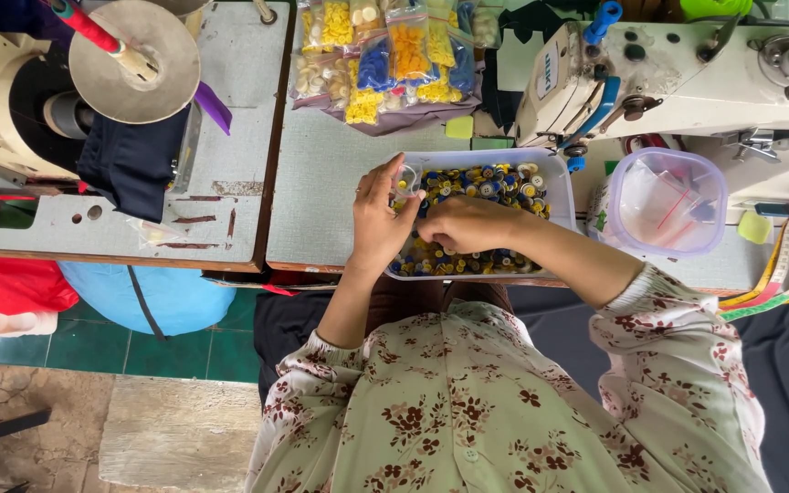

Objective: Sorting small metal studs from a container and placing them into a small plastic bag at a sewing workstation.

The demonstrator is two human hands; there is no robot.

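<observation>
Nearest the camera, a cream blouse with a brown flower print [468, 411] is seen, its sleeves reaching forward over the edge of a grey worktable [321, 201]. Just beyond the cuffs, 2 hands are held over a white rectangular tray [554, 173] filled with mixed blue, yellow and dark buttons [495, 183]. The left hand [378, 224] is raised at the tray's left end, and a small clear plastic bag [405, 181] is pinched between its thumb and fingers. The right hand [472, 224] is laid knuckles-up on the buttons with its fingers curled down into them; whether anything is gripped cannot be told. To the right of the tray, a clear tub with a lilac rim [668, 201] is set, with small clear bags inside. Behind it a white sewing machine [687, 82] is placed. Farthest off, packets of sorted yellow, blue and orange buttons [394, 55] are piled at the table's back
</observation>
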